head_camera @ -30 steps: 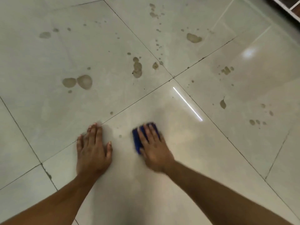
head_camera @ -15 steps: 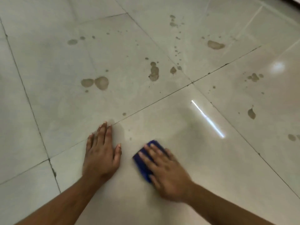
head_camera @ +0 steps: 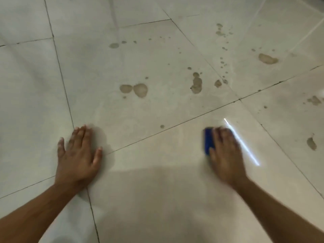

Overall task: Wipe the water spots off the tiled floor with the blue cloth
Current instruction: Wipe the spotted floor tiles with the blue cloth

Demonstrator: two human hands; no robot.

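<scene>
My right hand (head_camera: 226, 153) lies flat on the folded blue cloth (head_camera: 208, 141), pressing it against the pale tiled floor (head_camera: 157, 190); only the cloth's left edge shows from under the fingers, and the hand is blurred. My left hand (head_camera: 79, 155) rests flat on the floor with its fingers spread, well to the left of the cloth. Brownish water spots lie farther out: a pair of round spots (head_camera: 135, 89), a long spot (head_camera: 197, 83), a big spot (head_camera: 267, 59) at the far right, one spot (head_camera: 311, 143) right of the cloth, and a tiny drop (head_camera: 162, 126) near the grout line.
Dark grout lines (head_camera: 175, 126) cross the floor diagonally. A bright streak of reflected light (head_camera: 242, 142) runs just right of my right hand. Many small droplets (head_camera: 223, 62) dot the far tiles.
My right hand has slid the cloth to the right, away from my left hand. The view has shifted, so the spots sit lower and more to the right. The left hand stays planted.
</scene>
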